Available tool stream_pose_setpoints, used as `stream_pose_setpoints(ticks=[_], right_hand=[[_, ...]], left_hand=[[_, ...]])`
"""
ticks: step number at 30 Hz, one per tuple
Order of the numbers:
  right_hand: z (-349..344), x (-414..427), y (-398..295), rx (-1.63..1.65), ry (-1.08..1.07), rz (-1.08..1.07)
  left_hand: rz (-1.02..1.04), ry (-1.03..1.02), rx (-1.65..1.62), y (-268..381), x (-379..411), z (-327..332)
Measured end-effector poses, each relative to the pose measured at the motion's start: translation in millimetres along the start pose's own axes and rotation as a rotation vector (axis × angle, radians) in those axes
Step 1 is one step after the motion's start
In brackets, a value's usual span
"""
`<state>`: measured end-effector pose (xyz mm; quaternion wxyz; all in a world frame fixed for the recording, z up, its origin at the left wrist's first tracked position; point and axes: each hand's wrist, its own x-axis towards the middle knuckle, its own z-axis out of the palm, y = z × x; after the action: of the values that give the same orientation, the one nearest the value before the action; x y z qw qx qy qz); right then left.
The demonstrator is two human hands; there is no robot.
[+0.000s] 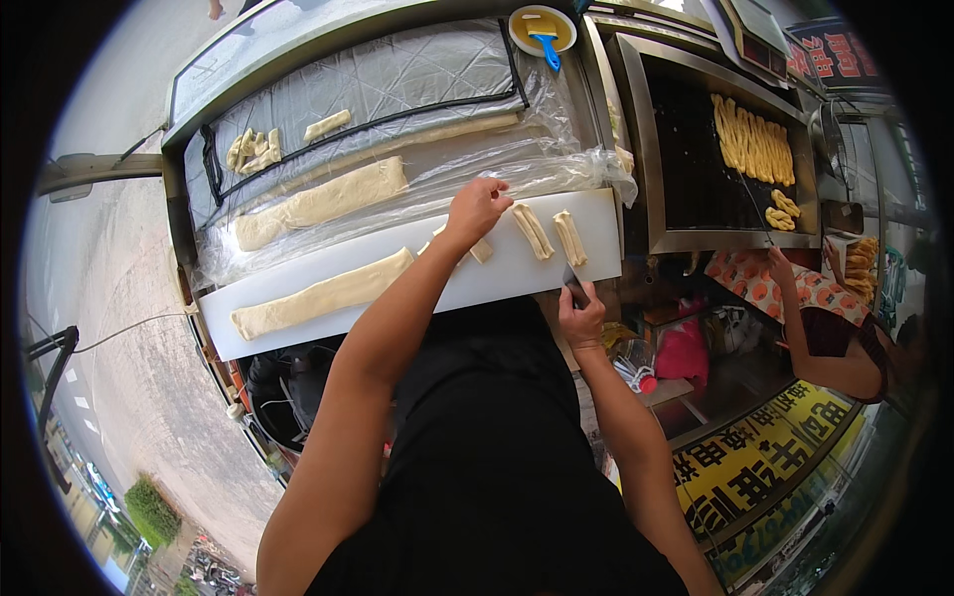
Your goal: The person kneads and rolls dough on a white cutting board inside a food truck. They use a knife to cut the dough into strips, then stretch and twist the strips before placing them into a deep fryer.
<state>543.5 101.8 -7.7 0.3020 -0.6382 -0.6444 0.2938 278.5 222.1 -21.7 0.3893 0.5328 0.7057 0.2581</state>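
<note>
A white cutting board (298, 343) lies in front of me. On its left part rests a long flat strip of dough (320, 295). Short stacked dough pieces, one left (533, 232) and one right (570, 238), sit apart toward the right end. My left hand (479, 211) hovers over the board's far edge, fingers loosely curled with nothing visible in them. Beneath that forearm, more cut dough (481, 251) is partly hidden. My right hand (583, 316) grips a knife or scraper (572, 279) by its dark handle, blade pointing at the near end of the rightmost piece.
Beyond the board, a thick dough slab (324, 201) lies by plastic film and a silver quilted cover (373, 74). A bowl (518, 46) holds a blue-handled brush (548, 48). Rightward, a fryer (656, 149) holds golden dough sticks (753, 141); another person's hand (780, 264) works there.
</note>
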Motion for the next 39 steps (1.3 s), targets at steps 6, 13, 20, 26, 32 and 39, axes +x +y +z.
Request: stream_pose_setpoints(ticks=[6,13,20,26,32,39], right_hand=[[-28,-56,26,-0.002,-0.018,0.263],[10,-19,-2,0.198,-0.035,0.323],[27,-14,-6,0.088,-0.053,0.215],[30,-18,4,0.080,-0.046,0.194],[33,-19,-8,0.097,-0.078,0.310],[26,-13,-24,0.023,-0.048,0.180]], left_hand=[[0.038,-0.023,0.481,-50,-64,-58],[-0.052,0.053,-0.096,-13,-95,-53],[0.136,0.150,0.049,-20,-106,-2],[-0.056,0.044,0.166,-38,-67,-31],[0.149,-0.245,0.107,-12,-66,-25],[0.093,-0.357,-0.180,-22,-52,1]])
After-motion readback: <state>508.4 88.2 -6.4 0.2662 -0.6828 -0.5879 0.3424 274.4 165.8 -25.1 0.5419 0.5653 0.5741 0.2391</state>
